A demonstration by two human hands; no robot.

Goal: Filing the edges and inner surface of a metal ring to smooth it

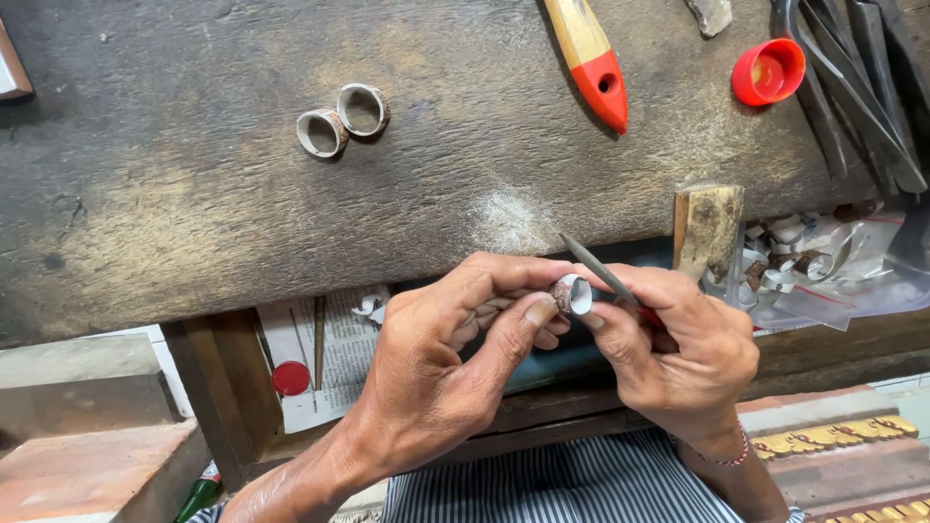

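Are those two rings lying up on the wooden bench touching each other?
Touching. The head view shows the left ring and the right ring on the bench with their rims meeting, no gap between them.

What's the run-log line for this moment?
left hand: pinches ring | right hand: holds thin file against it | bench: two rings

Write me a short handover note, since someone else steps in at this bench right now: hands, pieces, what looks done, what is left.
Left hand: pinches a small ring between thumb and fingers.
Right hand: holds a thin file against that ring.
Done, apparently: two similar rings lie side by side on the worn bench.
Left: the ring in hand; more ring blanks sit in the plastic bag at right.
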